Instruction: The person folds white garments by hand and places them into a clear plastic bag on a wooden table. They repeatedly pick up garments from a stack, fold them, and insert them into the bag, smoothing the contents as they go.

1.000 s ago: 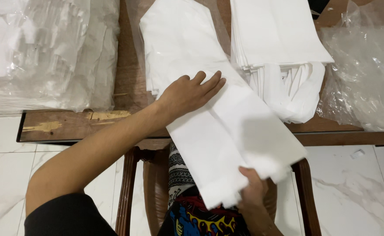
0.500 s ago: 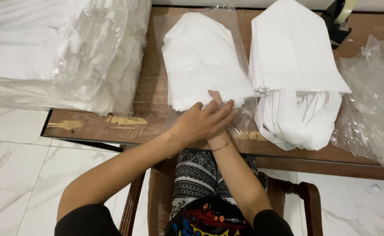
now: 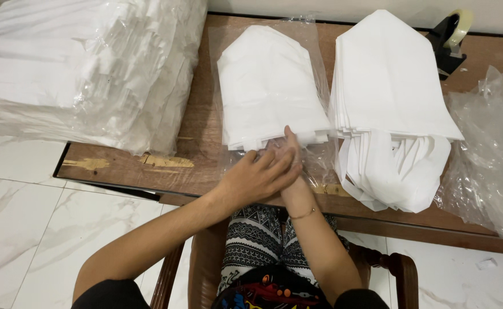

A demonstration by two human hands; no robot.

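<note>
1. Half a second before this moment the two hands were already together at the near end of the folded white stack; a full second back, a white piece was held up off the table between them. By now that piece was no longer in the air.
2. The left hand [image 3: 260, 174] lay palm down over the right, its fingers pressed together and flat, tips pointing toward the right of the scene.
3. The right hand [image 3: 290, 163] sat beneath it, mostly hidden; only its straight fingers showed, reaching to the near edge of the bagged white stack [image 3: 268, 86]. Whether they pinched anything could not be told.
4. That stack rested in the middle of the wooden table [image 3: 125, 166], inside a clear plastic sleeve [image 3: 320, 160] whose open mouth faced the near edge, just where both hands met.
5. Judging from this, the lifted piece had joined the stack in the sleeve, and the hands were pressing or smoothing at its opening.
6. To the right lay a loose pile of white bags [image 3: 391, 109] with handles hanging near; further right, crumpled clear plastic [image 3: 486, 160].
7. Far left sat a large wrapped bundle [image 3: 74, 68]; far right, a tape dispenser [image 3: 452, 37].
</note>
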